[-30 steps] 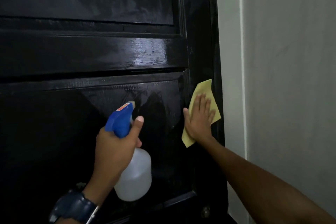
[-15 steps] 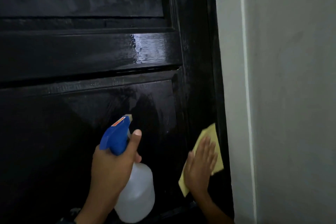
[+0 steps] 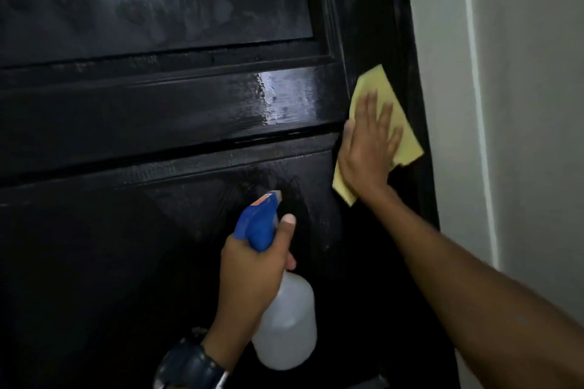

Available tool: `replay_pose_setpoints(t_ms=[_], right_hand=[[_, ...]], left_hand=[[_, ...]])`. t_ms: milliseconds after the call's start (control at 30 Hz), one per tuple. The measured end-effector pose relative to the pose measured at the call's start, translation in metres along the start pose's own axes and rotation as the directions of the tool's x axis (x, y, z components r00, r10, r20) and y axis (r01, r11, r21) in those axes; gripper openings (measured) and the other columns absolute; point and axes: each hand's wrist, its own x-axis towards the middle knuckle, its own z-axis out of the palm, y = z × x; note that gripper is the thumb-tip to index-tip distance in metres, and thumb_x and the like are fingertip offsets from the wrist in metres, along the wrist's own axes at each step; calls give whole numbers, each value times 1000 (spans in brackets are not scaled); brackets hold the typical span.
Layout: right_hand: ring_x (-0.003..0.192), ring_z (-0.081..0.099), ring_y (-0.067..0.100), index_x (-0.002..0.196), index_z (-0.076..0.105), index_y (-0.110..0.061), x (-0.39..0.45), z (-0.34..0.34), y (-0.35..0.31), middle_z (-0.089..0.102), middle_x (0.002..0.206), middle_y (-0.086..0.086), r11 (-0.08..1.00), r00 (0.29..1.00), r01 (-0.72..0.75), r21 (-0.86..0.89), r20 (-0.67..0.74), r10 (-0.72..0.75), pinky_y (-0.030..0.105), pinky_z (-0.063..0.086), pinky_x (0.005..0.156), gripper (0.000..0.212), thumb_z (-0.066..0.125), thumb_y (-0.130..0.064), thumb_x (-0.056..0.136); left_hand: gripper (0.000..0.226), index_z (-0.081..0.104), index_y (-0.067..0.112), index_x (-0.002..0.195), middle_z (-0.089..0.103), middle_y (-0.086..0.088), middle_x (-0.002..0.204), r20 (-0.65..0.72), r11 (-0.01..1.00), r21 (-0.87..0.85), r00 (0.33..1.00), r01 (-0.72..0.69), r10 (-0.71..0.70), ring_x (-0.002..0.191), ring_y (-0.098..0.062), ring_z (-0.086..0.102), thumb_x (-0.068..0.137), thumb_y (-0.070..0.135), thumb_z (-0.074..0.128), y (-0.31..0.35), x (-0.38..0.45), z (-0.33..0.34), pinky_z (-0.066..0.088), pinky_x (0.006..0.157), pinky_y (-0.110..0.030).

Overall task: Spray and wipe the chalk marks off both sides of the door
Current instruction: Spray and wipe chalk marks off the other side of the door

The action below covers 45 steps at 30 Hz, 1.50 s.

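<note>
A glossy black panelled door [image 3: 158, 110] fills the view, wet and streaky on its middle rail and upper panel. My left hand [image 3: 252, 275] grips a spray bottle [image 3: 284, 325] with a white body and a blue trigger head, nozzle pointed at the lower panel. My right hand [image 3: 369, 148] lies flat, fingers straight and spread, and presses a yellow cloth [image 3: 379, 85] against the door's right stile, level with the middle rail. I see no clear chalk marks in this dim light.
A white wall [image 3: 521, 104] with a door frame strip stands just right of the door's edge. A dark watch [image 3: 189, 366] is on my left wrist.
My right hand slid the cloth down the right stile and then back up to the middle rail. The left hand with the bottle stayed roughly where it was.
</note>
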Motion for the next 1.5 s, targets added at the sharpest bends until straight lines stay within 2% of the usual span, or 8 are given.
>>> replay_pose_setpoints(t_ms=[333,500,667,833,1000,1267,1367,1500], right_hand=[[153,15,32,156,33,-17,-221,30,46,2,170,-3,853,854,493,-173,283,-436,56,18,118,54,19,-33,106],[154,16,28,156,34,-19,-127,36,-46,16,168,-4,874,881,462,-151,190,-433,55,17,119,56,36,-35,102],[156,1,28,160,21,-16,-72,63,-146,10,169,-2,962,966,260,-80,19,-259,49,5,124,60,30,-35,105],[154,17,32,154,41,-20,-211,89,-97,24,166,1,724,751,660,-202,201,-629,50,21,119,72,63,-46,90],[152,23,27,157,28,-15,-185,61,-66,27,164,0,587,609,790,-174,328,-722,42,14,122,73,50,-25,88],[154,18,28,157,24,-21,-168,67,-139,13,168,-3,961,959,275,8,73,-275,45,10,121,58,35,-28,100],[142,42,33,150,35,-20,-181,91,-206,32,156,4,728,722,681,-76,238,-650,51,33,112,61,36,-38,92],[153,22,29,153,37,-22,-169,105,-193,28,163,0,489,502,864,-119,265,-823,47,29,119,58,41,-41,98]], left_hand=[[14,65,32,75,61,-9,47,18,998,29,998,64,-64,47,-14,61,85,32,74,-16,-22,-9,48,55,-16],[20,73,20,100,72,13,62,-51,994,89,996,-65,70,58,5,65,82,14,77,6,-1,-38,42,60,0],[33,71,3,100,67,-15,55,-39,994,99,998,-54,58,48,-8,63,83,31,74,25,31,-89,43,51,-7],[41,65,1,81,67,-10,60,-48,984,145,992,-107,115,51,-6,61,81,41,73,40,36,-113,40,50,-5],[34,66,8,77,63,-10,52,-41,989,121,995,-89,95,49,-14,60,87,41,69,50,25,-128,49,56,-19],[36,69,7,70,64,-14,53,-95,993,108,994,-46,56,51,-21,63,86,39,72,53,19,-180,55,65,-36],[25,66,17,64,66,-3,50,-143,992,118,987,-56,72,50,-14,63,82,31,77,53,22,-183,48,54,-20],[15,64,28,75,68,-4,56,-117,989,102,986,-104,116,59,-14,64,77,31,79,65,25,-184,48,61,-21]])
